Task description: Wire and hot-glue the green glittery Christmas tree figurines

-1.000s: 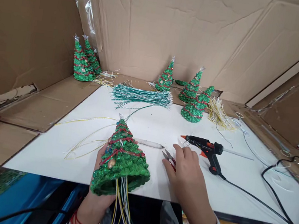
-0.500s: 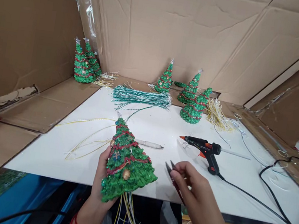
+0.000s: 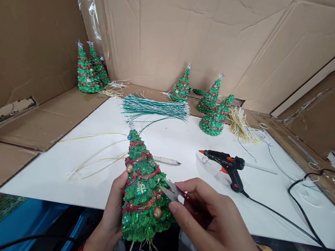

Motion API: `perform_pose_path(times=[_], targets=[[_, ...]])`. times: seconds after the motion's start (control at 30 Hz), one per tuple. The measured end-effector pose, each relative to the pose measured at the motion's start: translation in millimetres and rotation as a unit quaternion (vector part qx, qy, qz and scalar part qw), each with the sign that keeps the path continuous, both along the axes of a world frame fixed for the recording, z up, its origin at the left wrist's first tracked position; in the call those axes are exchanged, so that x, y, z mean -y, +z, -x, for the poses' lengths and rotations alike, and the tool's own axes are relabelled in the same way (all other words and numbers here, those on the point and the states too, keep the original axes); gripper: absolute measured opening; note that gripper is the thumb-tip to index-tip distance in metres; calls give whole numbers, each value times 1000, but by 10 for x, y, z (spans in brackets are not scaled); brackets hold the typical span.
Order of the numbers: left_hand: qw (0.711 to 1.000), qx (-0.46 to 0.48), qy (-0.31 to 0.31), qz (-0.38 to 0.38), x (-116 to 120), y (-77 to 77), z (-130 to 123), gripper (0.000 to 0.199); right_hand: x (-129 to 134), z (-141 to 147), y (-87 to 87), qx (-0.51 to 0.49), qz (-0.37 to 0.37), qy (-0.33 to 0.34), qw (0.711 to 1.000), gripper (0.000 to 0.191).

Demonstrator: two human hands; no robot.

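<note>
My left hand is wrapped round a green model Christmas tree from its left side. The tree leans to the left, with red garlands, gold balls, a small gift ornament and a clear star on top. Thin yellow and white wires hang from under its base. In my right hand a pair of tweezers is pinched between thumb and fingers. Its two pointed tips are slightly apart, at the tree's right side by the middle garland. Whether the tips hold anything is too small to tell.
A black and orange glue gun lies on the white board, its cable running right. Behind the tree lies a white pen-like tool. Green wires, yellow wires and several finished trees stand along the cardboard wall.
My right hand has brought the tweezers left from beside the tree to its right side. My left hand has turned the tree, bringing a gift ornament to the front.
</note>
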State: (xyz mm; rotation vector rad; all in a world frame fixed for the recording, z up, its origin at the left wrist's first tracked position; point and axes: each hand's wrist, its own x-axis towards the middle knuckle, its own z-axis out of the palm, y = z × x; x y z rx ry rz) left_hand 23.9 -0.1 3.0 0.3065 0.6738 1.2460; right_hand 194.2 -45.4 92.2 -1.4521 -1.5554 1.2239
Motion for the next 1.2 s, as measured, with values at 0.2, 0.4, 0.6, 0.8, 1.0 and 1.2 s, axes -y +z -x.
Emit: perform_pose_path(times=[0.2,0.4,0.6,0.8,1.0,1.2], targets=[[1000,3,4,-2,-26,-99,9,45,-39,18,-1,37,-19,-2,999,21],[1000,3,-13,3,-6,-94,15,49,-51,30,-18,27,-16,1,1000,23],[1000,2,-16,-16,-1,-122,-5,49,-55,37,-15,34,-13,-7,999,27],[1000,9,-21,-1,3,-117,-8,46,-40,38,-26,39,-11,-4,999,28],[1000,-11,-14,10,8,-89,-15,48,-13,42,-65,22,-10,-12,1000,29],[1000,-20,-14,3,1,-79,-17,48,-47,35,-64,27,-10,-6,1000,28]])
